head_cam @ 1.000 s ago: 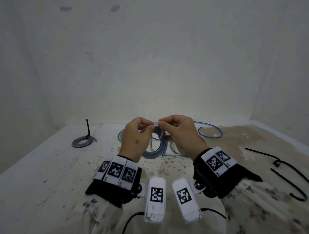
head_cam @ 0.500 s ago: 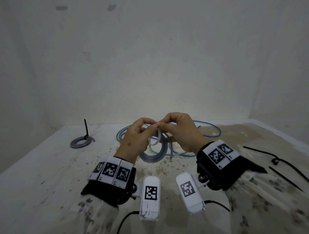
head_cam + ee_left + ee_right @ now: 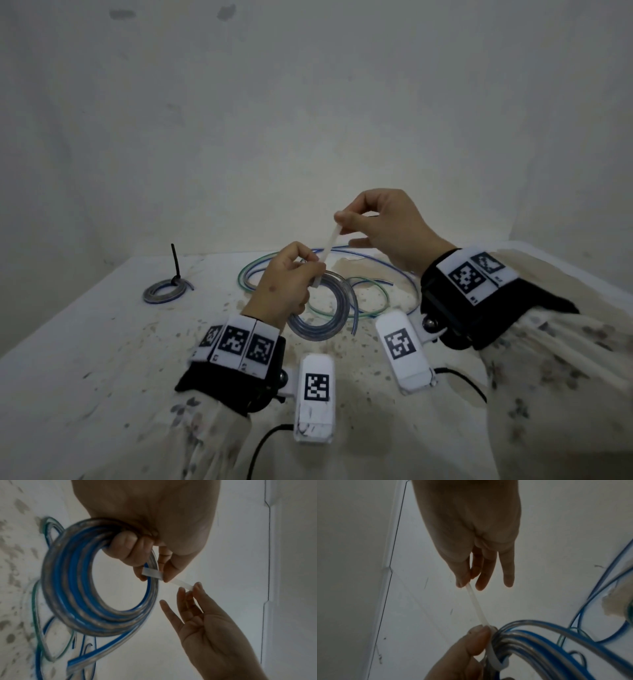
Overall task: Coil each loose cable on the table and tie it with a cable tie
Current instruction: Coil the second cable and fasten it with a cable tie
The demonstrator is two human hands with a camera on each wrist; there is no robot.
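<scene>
My left hand (image 3: 310, 274) grips a coil of clear-and-blue cable (image 3: 322, 318) just above the table and pinches the head of a white cable tie (image 3: 329, 245) against it. The tie's loop wraps the coil's strands (image 3: 496, 664). My right hand (image 3: 340, 222) is raised up and to the right of the left hand and pinches the tie's tail between thumb and forefinger, so the tail (image 3: 476, 604) runs straight between the hands. In the left wrist view the coil (image 3: 72, 588) hangs from my curled fingers (image 3: 126, 547), with one loose end trailing down.
A tied grey coil with an upright black tie (image 3: 168, 289) lies at the far left of the speckled white table (image 3: 85, 342). Loose blue and green cables (image 3: 373, 291) sprawl behind the hands. Walls close the table at the back and on the right.
My right hand has pulled the tie's tail up and to the right, away from the left hand. The coil has dropped lower in the left hand and now faces the head camera more openly.
</scene>
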